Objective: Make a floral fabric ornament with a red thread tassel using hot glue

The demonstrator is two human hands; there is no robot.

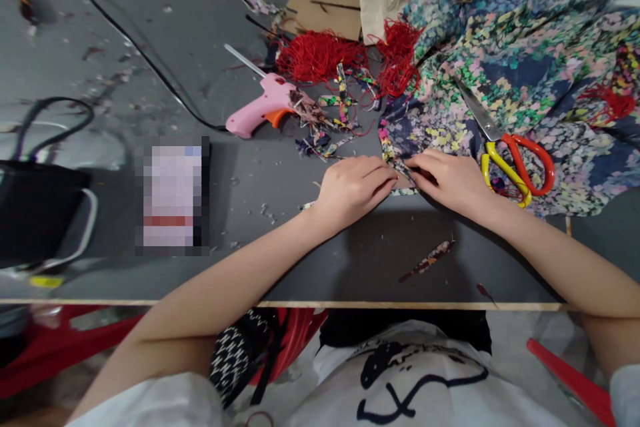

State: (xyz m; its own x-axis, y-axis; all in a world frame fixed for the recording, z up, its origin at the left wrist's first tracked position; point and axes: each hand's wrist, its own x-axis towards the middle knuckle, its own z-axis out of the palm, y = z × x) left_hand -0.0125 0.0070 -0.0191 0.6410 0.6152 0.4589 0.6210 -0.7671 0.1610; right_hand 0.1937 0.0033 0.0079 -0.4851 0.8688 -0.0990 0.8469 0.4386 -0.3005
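Close to the grey tabletop's (280,267) front edge I've a dark-red floral scrap (429,260), and just beyond, the right hand (447,183) pinches a narrow multicoloured floral fabric strip (400,165), thumb and finger nearly meeting. Left hand (357,187) bunches beside it, fingers curled, grip hidden from me; farther off lie red-and-yellow-handled metal scissors (495,134), a pink plastic glue gun (263,105), tangled red thread (320,57).

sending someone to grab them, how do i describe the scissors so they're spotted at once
On the grey table, look for the large floral cloth on the right side. The scissors lie on it, just past the right hand, tips pointing away from the person. Their handles, one loop red and one yellow, set them apart from the pink glue gun.
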